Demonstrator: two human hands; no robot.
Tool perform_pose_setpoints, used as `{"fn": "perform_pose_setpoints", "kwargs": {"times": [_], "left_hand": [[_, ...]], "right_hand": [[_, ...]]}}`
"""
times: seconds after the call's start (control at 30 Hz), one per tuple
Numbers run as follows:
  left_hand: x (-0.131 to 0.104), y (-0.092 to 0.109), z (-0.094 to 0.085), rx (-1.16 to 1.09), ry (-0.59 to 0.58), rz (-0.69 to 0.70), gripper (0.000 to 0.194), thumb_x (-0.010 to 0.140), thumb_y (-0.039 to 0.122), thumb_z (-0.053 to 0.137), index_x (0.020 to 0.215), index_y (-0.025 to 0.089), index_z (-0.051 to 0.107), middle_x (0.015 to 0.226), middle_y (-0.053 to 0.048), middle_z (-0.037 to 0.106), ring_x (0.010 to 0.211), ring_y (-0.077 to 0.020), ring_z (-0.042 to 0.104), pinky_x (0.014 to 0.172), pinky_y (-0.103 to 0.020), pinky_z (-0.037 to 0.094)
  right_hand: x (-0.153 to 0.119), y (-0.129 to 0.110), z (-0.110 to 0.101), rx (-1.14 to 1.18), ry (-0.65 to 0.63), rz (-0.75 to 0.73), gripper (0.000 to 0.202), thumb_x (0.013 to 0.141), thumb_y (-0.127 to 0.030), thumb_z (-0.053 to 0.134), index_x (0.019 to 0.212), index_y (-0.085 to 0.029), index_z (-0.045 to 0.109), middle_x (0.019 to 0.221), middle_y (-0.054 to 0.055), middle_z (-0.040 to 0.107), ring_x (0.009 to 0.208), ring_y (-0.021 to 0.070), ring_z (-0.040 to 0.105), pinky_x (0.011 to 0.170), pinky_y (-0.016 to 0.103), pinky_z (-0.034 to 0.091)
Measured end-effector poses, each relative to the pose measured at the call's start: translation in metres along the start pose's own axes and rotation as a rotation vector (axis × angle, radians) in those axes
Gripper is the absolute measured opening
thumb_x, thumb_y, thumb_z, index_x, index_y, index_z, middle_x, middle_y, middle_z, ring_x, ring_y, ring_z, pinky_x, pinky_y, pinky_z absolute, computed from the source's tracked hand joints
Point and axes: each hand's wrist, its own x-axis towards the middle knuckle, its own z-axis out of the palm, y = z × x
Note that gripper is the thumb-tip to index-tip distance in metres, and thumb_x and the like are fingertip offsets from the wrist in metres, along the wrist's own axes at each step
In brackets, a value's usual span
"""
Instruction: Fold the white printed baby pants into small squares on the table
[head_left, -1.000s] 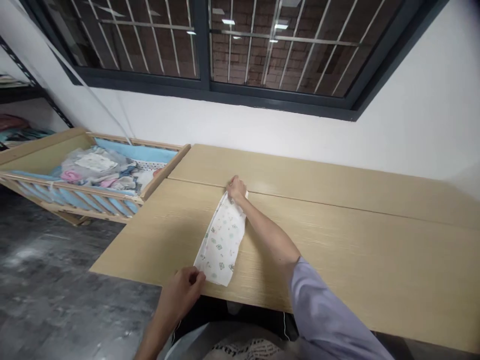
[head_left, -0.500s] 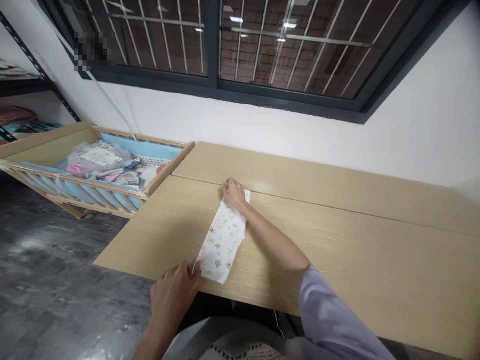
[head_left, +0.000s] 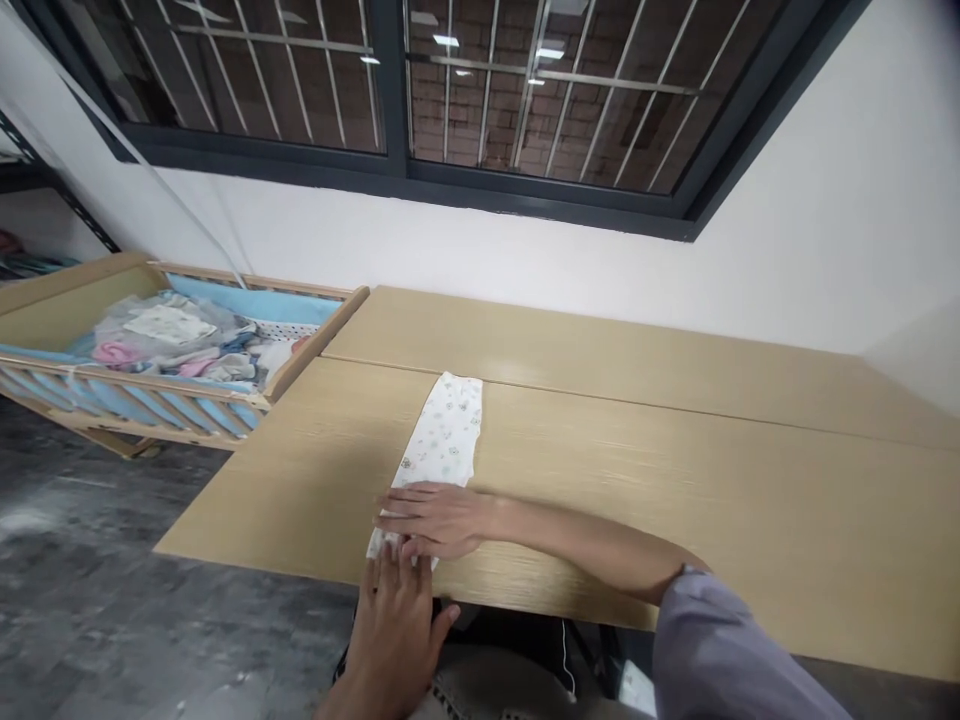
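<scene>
A white cloth (head_left: 442, 440) with a small green and pale print lies as a long narrow strip on the wooden table, running from the front edge towards the back seam. It looks like a folded baby garment, though its exact kind does not show. Across its near part my right hand (head_left: 439, 515) rests flat with fingers stretched to the left. My left hand (head_left: 397, 610) is at the front edge, fingers extended over the cloth's near end, thumb apart. Both hands are open, and they partly cover the near end of the cloth.
To the left stands a wooden crib (head_left: 277, 385) with blue lining, holding a heap of clothes (head_left: 176, 335) and clear plastic. The light wooden table (head_left: 637, 500) stretches right, along the white wall below a barred window (head_left: 405, 170). Grey floor (head_left: 187, 640) shows at lower left.
My right hand has let go of the cloth's far end and moved to its near part, now flat. My left hand has released the near corner and spread its fingers. The view has shifted slightly.
</scene>
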Motion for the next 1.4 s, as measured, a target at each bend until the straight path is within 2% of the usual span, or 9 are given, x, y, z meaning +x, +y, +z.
{"fn": "perform_pose_setpoints", "kwargs": {"times": [0.2, 0.43, 0.57, 0.73, 0.9, 1.0, 1.13, 1.27, 1.4], "left_hand": [[0.008, -0.001, -0.012, 0.039, -0.082, -0.004, 0.06, 0.093, 0.042, 0.058, 0.143, 0.01, 0.056, 0.151, -0.028, 0.048, 0.14, -0.0463, 0.046, 0.115, -0.062, 0.037], [0.013, -0.001, -0.033, 0.067, -0.211, 0.027, 0.06, 0.096, 0.045, 0.054, 0.143, 0.008, 0.056, 0.15, -0.03, 0.046, 0.138, -0.0447, 0.048, 0.115, -0.059, 0.039], [0.014, 0.0, -0.038, 0.065, -0.23, 0.024, 0.058, 0.096, 0.044, 0.055, 0.144, 0.01, 0.056, 0.15, -0.028, 0.047, 0.139, -0.0431, 0.047, 0.116, -0.058, 0.038], [0.016, 0.001, -0.039, 0.047, -0.239, 0.01, 0.058, 0.096, 0.043, 0.057, 0.143, 0.009, 0.056, 0.149, -0.028, 0.049, 0.139, -0.0414, 0.048, 0.118, -0.055, 0.037], [0.018, -0.002, -0.041, 0.044, -0.243, 0.029, 0.054, 0.096, 0.042, 0.057, 0.142, 0.013, 0.058, 0.146, -0.024, 0.054, 0.139, -0.039, 0.049, 0.117, -0.055, 0.038], [0.022, -0.014, -0.043, -0.023, -0.205, 0.073, 0.044, 0.094, 0.039, 0.061, 0.134, 0.019, 0.066, 0.141, -0.019, 0.062, 0.135, -0.0365, 0.054, 0.114, -0.056, 0.041], [0.033, -0.048, -0.044, -0.193, -0.062, 0.111, 0.022, 0.096, 0.036, 0.057, 0.106, 0.025, 0.074, 0.119, -0.008, 0.075, 0.116, -0.0286, 0.068, 0.109, -0.049, 0.045], [0.041, -0.077, -0.039, -0.327, 0.024, 0.147, 0.016, 0.087, 0.033, 0.069, 0.101, 0.025, 0.071, 0.114, -0.006, 0.073, 0.11, -0.026, 0.066, 0.1, -0.041, 0.048], [0.037, -0.082, -0.03, -0.328, -0.046, 0.222, 0.031, 0.074, 0.022, 0.079, 0.102, 0.025, 0.066, 0.116, -0.003, 0.067, 0.114, -0.0264, 0.061, 0.098, -0.039, 0.046]], "right_hand": [[-0.004, 0.036, 0.008, 0.005, -0.025, 0.12, 0.058, 0.108, -0.045, 0.034, 0.157, -0.015, 0.035, 0.164, 0.014, 0.031, 0.155, 0.0213, 0.022, 0.125, 0.039, 0.021], [-0.02, 0.147, -0.006, 0.096, 0.014, 0.479, 0.058, 0.104, -0.049, 0.04, 0.157, -0.026, 0.037, 0.166, 0.006, 0.027, 0.155, 0.021, 0.02, 0.127, 0.042, 0.012], [-0.033, 0.197, -0.021, 0.028, -0.014, 0.599, 0.06, 0.105, -0.047, 0.033, 0.16, -0.022, 0.03, 0.168, 0.007, 0.02, 0.157, 0.0214, 0.014, 0.128, 0.042, 0.007], [-0.039, 0.215, -0.03, -0.022, -0.043, 0.577, 0.062, 0.106, -0.046, 0.025, 0.163, -0.021, 0.021, 0.169, 0.006, 0.016, 0.157, 0.0214, 0.013, 0.128, 0.045, 0.006], [-0.028, 0.169, -0.034, -0.084, 0.14, 0.554, 0.06, 0.106, -0.041, 0.032, 0.158, -0.011, 0.032, 0.166, 0.017, 0.026, 0.155, 0.0278, 0.021, 0.126, 0.049, 0.017], [-0.023, 0.105, -0.035, -0.081, 0.271, 0.542, 0.046, 0.105, -0.035, 0.041, 0.143, -0.012, 0.051, 0.148, 0.02, 0.052, 0.14, 0.03, 0.044, 0.115, 0.05, 0.035], [-0.027, 0.009, -0.032, 0.056, 0.206, 0.492, 0.031, 0.105, -0.029, 0.042, 0.111, -0.015, 0.068, 0.102, 0.011, 0.07, 0.097, 0.0215, 0.064, 0.091, 0.038, 0.05], [-0.039, -0.055, -0.022, 0.096, 0.131, 0.416, 0.029, 0.103, -0.033, 0.049, 0.123, -0.018, 0.064, 0.115, 0.009, 0.069, 0.107, 0.0205, 0.062, 0.097, 0.035, 0.047], [-0.048, -0.084, -0.001, -0.02, 0.13, 0.447, 0.053, 0.096, -0.05, 0.06, 0.134, -0.013, 0.056, 0.131, 0.016, 0.062, 0.124, 0.0279, 0.053, 0.104, 0.041, 0.043]]}}
